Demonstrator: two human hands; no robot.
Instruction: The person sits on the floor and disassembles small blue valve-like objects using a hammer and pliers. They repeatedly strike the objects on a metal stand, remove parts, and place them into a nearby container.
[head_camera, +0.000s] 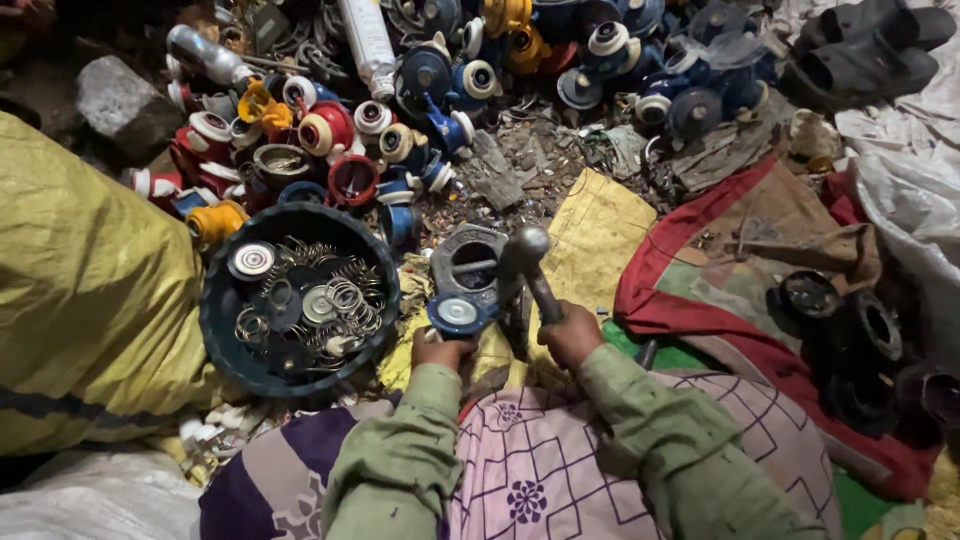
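The left hand (440, 350) is closed around a small round blue part (457, 314) with a pale disc in its middle, and holds it against a grey metal block (470, 262) which lies on the floor just in front of the knees. The right hand (570, 332) is clenched on the lower end of a hammer (530, 265); its rounded metal head is at 12 o'clock from the fist, just beside the block.

The blue part looks like hard plastic with a metal insert, so I judge it light and stiff, but it may crack. The fingers should keep to its lower rim, away from the hammer head. The hammer seems heavy at the top, and a grip low on the handle gives more swing. The handle surface is dark and I cannot tell if it is slippery.

At 9 o'clock from the left hand is a dark round basin (215, 330) with springs and washers inside. At 12 o'clock, farther away, lies a pile of red, blue and yellow parts (400, 90). A yellow sack (80, 290) is far at 9 o'clock, and a red cloth (680, 300) at 3 o'clock.
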